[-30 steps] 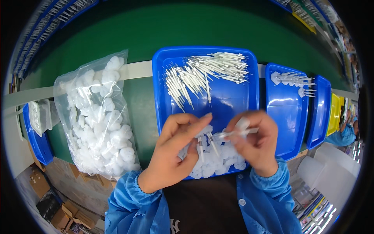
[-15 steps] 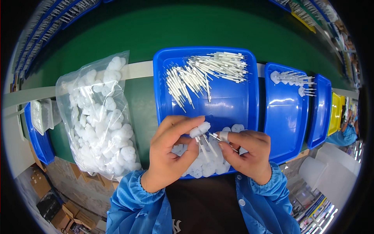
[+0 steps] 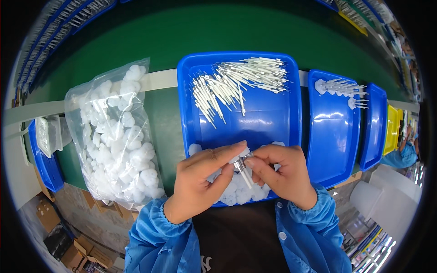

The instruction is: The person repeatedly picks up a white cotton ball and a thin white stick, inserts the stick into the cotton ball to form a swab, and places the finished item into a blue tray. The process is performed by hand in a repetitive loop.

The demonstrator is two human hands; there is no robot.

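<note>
Over the blue tray (image 3: 277, 123), the left hand (image 3: 200, 179) pinches a white cap (image 3: 240, 155) steady while the right hand (image 3: 282, 175), just beside it, pinches a thin white stick (image 3: 243, 174) into it.

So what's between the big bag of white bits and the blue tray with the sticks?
In the head view, only bare green table lies between the clear bag and the blue tray, crossed by a pale strip near the top.

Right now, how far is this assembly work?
Early stage. Done: only a few finished pieces lie in the second blue tray. In hand: left hand and right hand join a white cap with a stick. Left: many sticks and a full bag of caps.
</note>
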